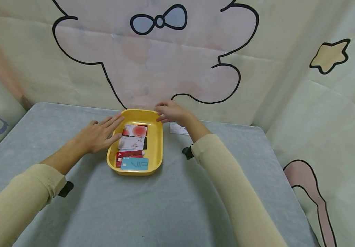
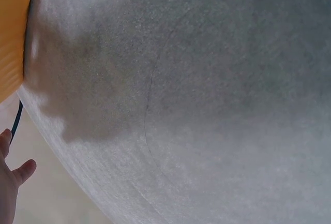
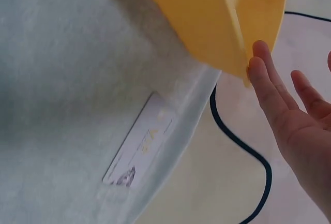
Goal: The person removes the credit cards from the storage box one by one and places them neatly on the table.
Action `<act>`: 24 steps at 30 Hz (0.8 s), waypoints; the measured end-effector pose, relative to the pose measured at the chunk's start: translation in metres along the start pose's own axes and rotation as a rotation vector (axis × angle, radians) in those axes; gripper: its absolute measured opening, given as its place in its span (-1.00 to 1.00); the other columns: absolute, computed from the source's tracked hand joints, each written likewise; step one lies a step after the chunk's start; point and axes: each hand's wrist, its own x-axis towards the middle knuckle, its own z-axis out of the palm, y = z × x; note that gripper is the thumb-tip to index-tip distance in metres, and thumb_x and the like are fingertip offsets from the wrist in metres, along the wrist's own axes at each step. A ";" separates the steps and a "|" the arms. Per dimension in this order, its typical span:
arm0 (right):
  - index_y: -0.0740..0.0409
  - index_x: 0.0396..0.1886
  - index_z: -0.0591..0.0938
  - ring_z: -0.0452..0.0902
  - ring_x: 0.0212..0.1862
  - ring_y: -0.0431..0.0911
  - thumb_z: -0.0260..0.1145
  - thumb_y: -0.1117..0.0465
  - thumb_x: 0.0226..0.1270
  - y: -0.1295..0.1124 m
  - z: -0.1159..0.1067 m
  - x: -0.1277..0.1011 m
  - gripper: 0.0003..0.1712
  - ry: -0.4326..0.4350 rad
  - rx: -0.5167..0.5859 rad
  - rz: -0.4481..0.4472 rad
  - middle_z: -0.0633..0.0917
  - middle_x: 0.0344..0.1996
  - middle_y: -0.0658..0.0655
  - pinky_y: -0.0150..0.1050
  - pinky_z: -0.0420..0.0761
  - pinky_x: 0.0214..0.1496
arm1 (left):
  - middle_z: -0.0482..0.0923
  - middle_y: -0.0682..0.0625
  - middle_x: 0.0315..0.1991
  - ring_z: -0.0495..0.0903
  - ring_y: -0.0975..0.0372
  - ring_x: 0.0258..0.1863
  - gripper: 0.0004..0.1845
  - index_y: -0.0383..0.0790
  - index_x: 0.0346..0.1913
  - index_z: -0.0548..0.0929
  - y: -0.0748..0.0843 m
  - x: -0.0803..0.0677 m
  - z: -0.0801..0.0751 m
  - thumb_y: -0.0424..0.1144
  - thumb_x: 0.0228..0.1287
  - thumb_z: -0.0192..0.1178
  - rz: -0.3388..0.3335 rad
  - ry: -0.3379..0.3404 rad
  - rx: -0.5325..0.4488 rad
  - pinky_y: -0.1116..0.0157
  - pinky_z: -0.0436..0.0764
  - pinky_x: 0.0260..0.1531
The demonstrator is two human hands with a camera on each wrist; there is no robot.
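A yellow plastic tray (image 1: 157, 147) stands on the grey cloth. Inside it lie several cards: a light blue VIP card (image 1: 134, 164) nearest, then a red card (image 1: 129, 154), a white patterned card (image 1: 130, 142) over a dark one, and a pink card with red circles (image 1: 135, 130). My left hand (image 1: 98, 135) reaches over the tray's left rim, fingers extended. At the far right corner my right hand (image 1: 172, 112) touches the rim with its fingertips, as the right wrist view shows; it holds nothing. Right of the tray, a white card (image 3: 139, 144) lies flat, partly behind my right forearm in the head view.
Grey cloth (image 1: 165, 209) covers the table. Its back edge meets a pale printed curtain (image 1: 152, 68) close behind the tray. Another curtain with a star print (image 1: 330, 56) hangs along the right side.
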 end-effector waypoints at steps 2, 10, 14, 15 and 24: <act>0.21 0.33 0.39 0.60 0.15 0.17 0.14 0.08 0.55 -0.002 0.006 0.001 -0.51 -0.027 0.018 0.025 0.48 0.21 0.32 -0.04 0.55 0.24 | -0.12 -0.15 0.60 0.08 -0.20 0.50 -0.19 -0.15 0.60 -0.02 0.000 0.000 0.000 0.15 0.46 -0.08 -0.001 0.000 -0.003 -0.40 0.20 0.24; 0.23 0.32 0.36 0.51 0.23 0.28 0.13 0.09 0.54 -0.010 0.029 0.006 -0.51 -0.134 0.043 0.089 0.40 0.30 0.39 0.05 0.54 0.24 | -0.14 -0.16 0.60 0.08 -0.21 0.49 -0.19 -0.16 0.60 -0.03 0.000 0.001 -0.001 0.14 0.47 -0.08 -0.005 -0.015 -0.009 -0.40 0.20 0.24; 0.21 0.28 0.38 0.54 0.21 0.25 0.14 0.08 0.53 -0.009 0.036 0.009 -0.54 -0.132 0.031 0.109 0.39 0.30 0.39 0.06 0.53 0.25 | -0.14 -0.15 0.61 0.07 -0.21 0.49 -0.19 -0.15 0.60 -0.04 -0.001 0.001 -0.001 0.15 0.47 -0.09 -0.006 -0.021 -0.008 -0.40 0.19 0.24; 0.19 0.28 0.38 0.55 0.20 0.23 0.14 0.07 0.53 -0.008 0.037 0.010 -0.54 -0.130 0.013 0.117 0.40 0.29 0.38 0.04 0.54 0.24 | -0.14 -0.15 0.61 0.07 -0.21 0.49 -0.20 -0.15 0.60 -0.04 -0.001 0.001 -0.001 0.15 0.47 -0.10 -0.005 -0.022 -0.009 -0.40 0.19 0.24; 0.16 0.34 0.36 0.54 0.18 0.24 0.17 0.02 0.50 -0.004 0.051 0.015 -0.45 -0.136 -0.084 0.166 0.43 0.28 0.30 0.05 0.60 0.16 | -0.17 -0.14 0.61 0.05 -0.20 0.50 -0.18 -0.13 0.61 -0.07 0.000 0.000 -0.003 0.17 0.47 -0.12 -0.002 -0.033 -0.004 -0.39 0.19 0.25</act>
